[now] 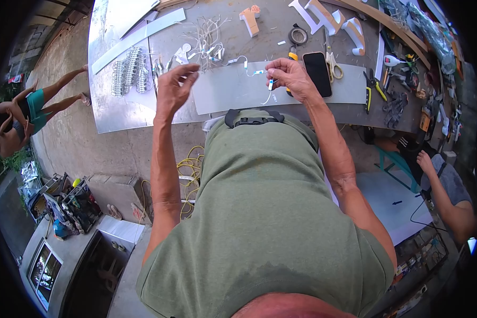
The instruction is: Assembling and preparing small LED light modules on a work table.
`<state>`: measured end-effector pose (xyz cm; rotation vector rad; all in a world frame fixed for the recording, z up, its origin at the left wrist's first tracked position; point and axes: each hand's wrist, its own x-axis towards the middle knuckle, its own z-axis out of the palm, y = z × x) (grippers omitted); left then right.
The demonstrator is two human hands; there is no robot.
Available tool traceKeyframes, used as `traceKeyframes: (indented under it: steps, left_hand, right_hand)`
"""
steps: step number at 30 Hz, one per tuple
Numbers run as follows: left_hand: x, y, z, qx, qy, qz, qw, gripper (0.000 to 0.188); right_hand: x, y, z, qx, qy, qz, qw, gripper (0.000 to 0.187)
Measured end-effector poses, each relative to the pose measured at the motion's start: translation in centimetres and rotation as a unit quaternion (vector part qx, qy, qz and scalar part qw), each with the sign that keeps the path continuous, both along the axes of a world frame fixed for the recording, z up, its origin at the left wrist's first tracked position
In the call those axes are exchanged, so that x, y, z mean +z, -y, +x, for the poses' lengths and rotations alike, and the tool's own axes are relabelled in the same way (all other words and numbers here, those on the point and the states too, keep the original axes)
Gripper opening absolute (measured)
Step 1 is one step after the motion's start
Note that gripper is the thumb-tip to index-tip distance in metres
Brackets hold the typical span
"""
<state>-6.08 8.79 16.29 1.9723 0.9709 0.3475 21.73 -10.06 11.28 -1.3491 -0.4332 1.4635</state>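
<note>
My right hand (291,78) pinches a short string of small white LED modules with blue marks. One LED module (271,85) hangs below its fingers with a loose white wire end. From the pinch, the thin wire (246,62) runs left across a pale grey sheet (217,87) toward a tangle of white wires (204,37). Raised above the table left of the sheet, my left hand (176,87) has its fingers bent and thumb apart, with nothing visible between them. Neat bundles of LED modules (130,71) lie left of it.
Beside my right hand lie a black phone (317,74), scissors (334,66) and a roll of black tape (298,35). Yellow-black pliers (376,85) rest farther right. Cut white-and-orange letter shapes (323,18) stand at the back. Two other people are nearby, one seated at right (445,180).
</note>
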Motion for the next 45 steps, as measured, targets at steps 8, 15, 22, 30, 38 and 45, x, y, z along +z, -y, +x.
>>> traceKeyframes:
  steps: [8,15,22,30,38,45]
  left_hand:
    - [-0.9,7.5,4.8,-0.129,0.140,-0.157,0.969,0.038]
    - [-2.0,7.9,5.9,-0.087,0.268,-0.150,0.948,0.027]
    - [-1.0,7.7,7.2,-0.023,0.260,-0.193,0.946,0.015]
    - [0.2,7.9,7.0,0.001,0.184,-0.210,0.960,0.014]
    - [0.2,8.1,7.4,-0.010,0.172,-0.121,0.978,0.014]
    - [0.0,8.4,7.3,-0.004,0.155,-0.140,0.978,0.012]
  right_hand:
    - [1.0,-1.5,-1.1,-0.004,-0.010,0.019,1.000,0.019]
    - [1.1,-1.4,-2.7,-0.066,-0.186,0.006,0.980,0.019]
    - [3.0,-0.3,-3.5,0.023,-0.130,-0.024,0.991,0.021]
    - [7.1,0.0,-3.6,-0.020,0.191,0.105,0.976,0.028]
    - [6.7,-0.4,-3.7,-0.014,0.250,0.078,0.965,0.019]
    - [6.4,-0.1,-4.0,-0.024,0.195,0.071,0.978,0.017]
